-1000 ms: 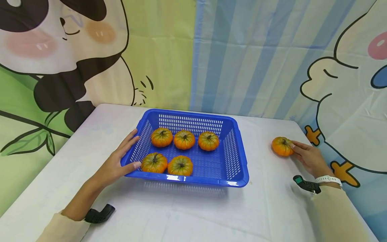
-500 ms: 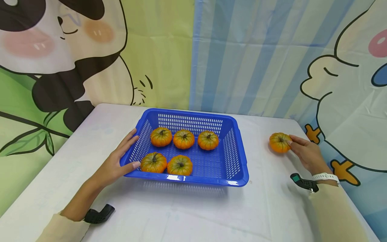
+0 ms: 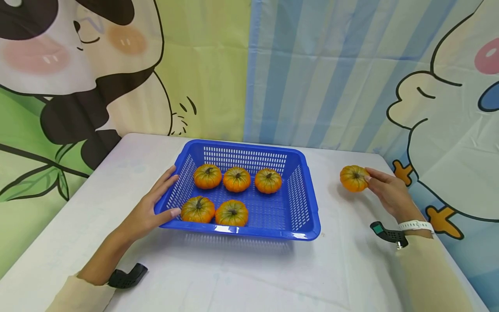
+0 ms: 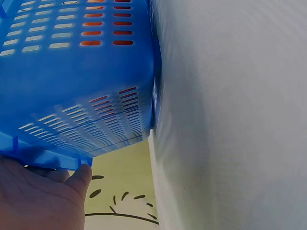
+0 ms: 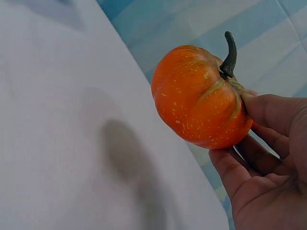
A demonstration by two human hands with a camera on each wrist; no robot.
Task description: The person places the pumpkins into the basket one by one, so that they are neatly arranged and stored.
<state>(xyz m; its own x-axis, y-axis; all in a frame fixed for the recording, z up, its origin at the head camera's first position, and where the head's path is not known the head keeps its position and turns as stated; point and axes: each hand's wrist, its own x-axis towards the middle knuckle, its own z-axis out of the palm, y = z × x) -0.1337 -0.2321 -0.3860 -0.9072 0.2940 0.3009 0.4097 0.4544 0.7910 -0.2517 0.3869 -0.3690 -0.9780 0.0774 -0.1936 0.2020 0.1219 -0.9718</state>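
Note:
My right hand (image 3: 391,195) pinches a small orange pumpkin (image 3: 354,178) by its side, thumb near the dark stem. In the right wrist view the lifted pumpkin (image 5: 201,100) shows pale speckles, and its shadow falls on the white tabletop. A blue slotted basket (image 3: 273,232) stands mid-table in the head view. Inside it sit several similar pumpkins (image 3: 237,180), three along the back and two at the front left. My left hand (image 3: 150,208) rests on the basket's left rim, thumb spread toward the front corner. In the left wrist view some fingertips disappear behind the rim.
The white-covered table (image 3: 241,277) extends around the basket. Behind it hangs a printed curtain (image 3: 312,73) with a panda and a white bird. Each wrist carries a black device (image 3: 127,276), and a white band (image 3: 416,225) circles the right wrist.
My right hand has lifted the pumpkin off the table and moved it a little left, toward the basket. The left hand, the basket and the pumpkins inside stay in place.

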